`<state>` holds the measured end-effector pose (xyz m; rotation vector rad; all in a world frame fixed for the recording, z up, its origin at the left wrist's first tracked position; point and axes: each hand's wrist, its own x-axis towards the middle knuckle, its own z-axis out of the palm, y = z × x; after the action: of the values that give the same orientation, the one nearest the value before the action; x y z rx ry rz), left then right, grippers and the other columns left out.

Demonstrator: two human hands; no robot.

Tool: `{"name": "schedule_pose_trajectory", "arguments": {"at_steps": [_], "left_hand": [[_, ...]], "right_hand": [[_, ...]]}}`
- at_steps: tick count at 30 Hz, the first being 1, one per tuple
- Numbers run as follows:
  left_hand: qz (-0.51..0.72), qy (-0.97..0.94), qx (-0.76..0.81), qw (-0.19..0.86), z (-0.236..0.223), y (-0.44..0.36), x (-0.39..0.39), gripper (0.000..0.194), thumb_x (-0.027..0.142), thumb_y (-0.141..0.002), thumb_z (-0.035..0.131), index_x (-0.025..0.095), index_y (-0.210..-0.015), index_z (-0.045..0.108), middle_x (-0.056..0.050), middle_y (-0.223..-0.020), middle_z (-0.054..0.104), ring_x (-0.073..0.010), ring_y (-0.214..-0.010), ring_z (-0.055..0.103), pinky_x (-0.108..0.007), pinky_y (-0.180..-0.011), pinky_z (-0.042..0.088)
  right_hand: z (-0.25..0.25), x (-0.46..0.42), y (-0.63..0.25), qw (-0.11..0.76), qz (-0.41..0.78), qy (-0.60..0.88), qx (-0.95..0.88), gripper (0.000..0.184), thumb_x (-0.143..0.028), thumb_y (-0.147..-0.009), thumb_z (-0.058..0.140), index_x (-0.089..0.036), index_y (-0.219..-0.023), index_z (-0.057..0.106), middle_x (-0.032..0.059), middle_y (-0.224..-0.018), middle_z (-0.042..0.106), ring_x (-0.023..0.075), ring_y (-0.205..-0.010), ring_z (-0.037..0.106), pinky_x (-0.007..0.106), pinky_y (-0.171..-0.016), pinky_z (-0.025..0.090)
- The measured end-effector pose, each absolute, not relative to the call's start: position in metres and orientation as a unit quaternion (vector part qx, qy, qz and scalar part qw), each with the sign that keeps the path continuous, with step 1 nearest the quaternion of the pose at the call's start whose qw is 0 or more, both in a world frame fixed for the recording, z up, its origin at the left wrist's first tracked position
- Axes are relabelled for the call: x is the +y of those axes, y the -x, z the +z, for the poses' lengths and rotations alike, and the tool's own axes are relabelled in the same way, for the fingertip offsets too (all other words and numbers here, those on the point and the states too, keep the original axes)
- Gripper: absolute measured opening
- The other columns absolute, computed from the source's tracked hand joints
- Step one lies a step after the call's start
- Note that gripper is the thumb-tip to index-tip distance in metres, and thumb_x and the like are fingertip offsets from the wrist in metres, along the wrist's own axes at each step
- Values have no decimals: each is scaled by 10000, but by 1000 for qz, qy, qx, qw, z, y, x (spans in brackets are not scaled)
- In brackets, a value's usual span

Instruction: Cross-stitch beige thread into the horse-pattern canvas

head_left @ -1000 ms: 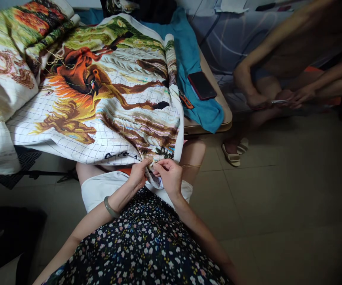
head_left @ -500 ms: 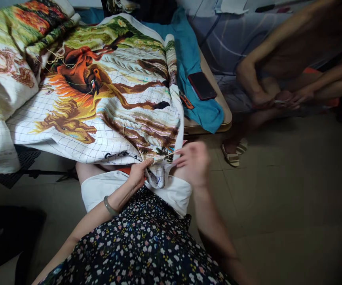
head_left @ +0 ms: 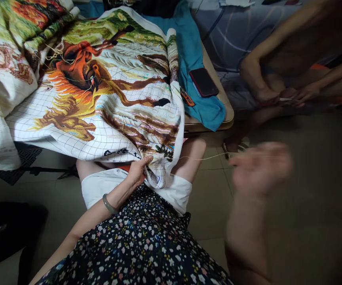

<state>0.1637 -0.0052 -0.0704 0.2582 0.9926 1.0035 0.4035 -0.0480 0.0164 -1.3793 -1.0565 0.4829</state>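
Observation:
A large cross-stitch cloth (head_left: 129,130) with horses stitched on a printed grid spreads over the table and hangs onto my lap. My left hand (head_left: 137,170) pinches its near edge, thumb on top and fingers hidden underneath. Well out to the right, over the floor, my right hand (head_left: 261,168) is smeared by motion. A thin pale thread (head_left: 206,158) runs from the stitched corner of the cloth to its fingers. Any needle in that hand is too blurred to make out. Loose yellowish threads (head_left: 59,55) lie across the horse design.
A phone (head_left: 204,82) and an orange cutter (head_left: 187,98) lie on a teal cloth (head_left: 193,51) at the table's right side. The rounded table corner (head_left: 228,116) juts out near my knee. Another person's hands (head_left: 289,97) are at the right, beyond the table.
My right hand has swung from beside the cloth's edge far to the right, drawing the thread out long. My left hand keeps its hold on the cloth.

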Motion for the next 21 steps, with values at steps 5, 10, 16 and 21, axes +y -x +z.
{"name": "schedule_pose_trajectory", "arguments": {"at_steps": [5,10,16,21], "left_hand": [[443,-119,463,758,-64,-162,-5,289,245,-506,784,81,-720,678,-81,-683,691,-213,-677,647,-345,-751,494],[436,-118,459,765,-65,-162,-5,266,246,-513,780,83,-692,669,-65,-650,679,-190,-610,629,-328,-692,488],[439,-110,464,761,-65,-163,-4,255,232,-508,781,81,-676,665,-55,-629,671,-160,-578,607,-295,-652,478],[438,-103,463,764,-64,-163,-4,264,231,-498,785,76,-673,662,-60,-637,671,-160,-585,604,-300,-661,479]], "right_hand": [[-34,-45,-306,429,414,597,-537,151,-254,-827,511,-172,-895,617,-28,-524,520,77,-450,468,186,-441,376],[-43,-42,-288,380,332,634,-585,219,-228,-815,505,-150,-929,674,18,-623,630,108,-536,553,202,-535,427],[-41,-40,-290,378,309,642,-592,225,-226,-797,503,-146,-887,693,37,-654,658,119,-544,574,199,-522,431],[-43,-41,-286,386,317,642,-582,229,-229,-790,504,-134,-885,689,32,-613,642,121,-534,577,202,-521,437]]}}
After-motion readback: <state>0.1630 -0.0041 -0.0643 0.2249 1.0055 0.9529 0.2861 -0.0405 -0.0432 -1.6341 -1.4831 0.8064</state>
